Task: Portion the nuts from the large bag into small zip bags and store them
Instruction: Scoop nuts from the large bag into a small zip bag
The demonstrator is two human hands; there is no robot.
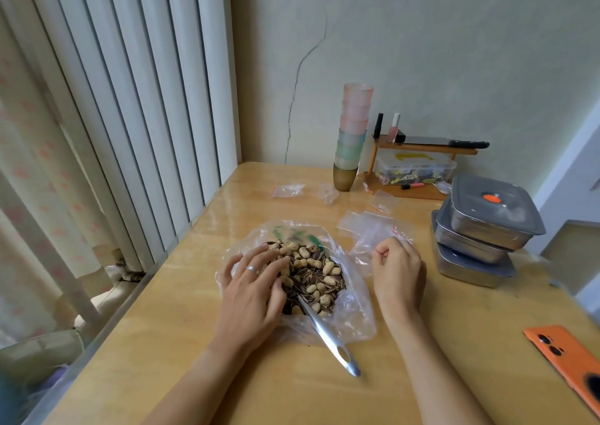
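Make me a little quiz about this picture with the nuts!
1. True or false: the left hand touches the nuts.
2. The phone is: A. orange B. blue C. green
3. How many lidded boxes are stacked at the right?

Key: 1 true; 2 A; 3 three.
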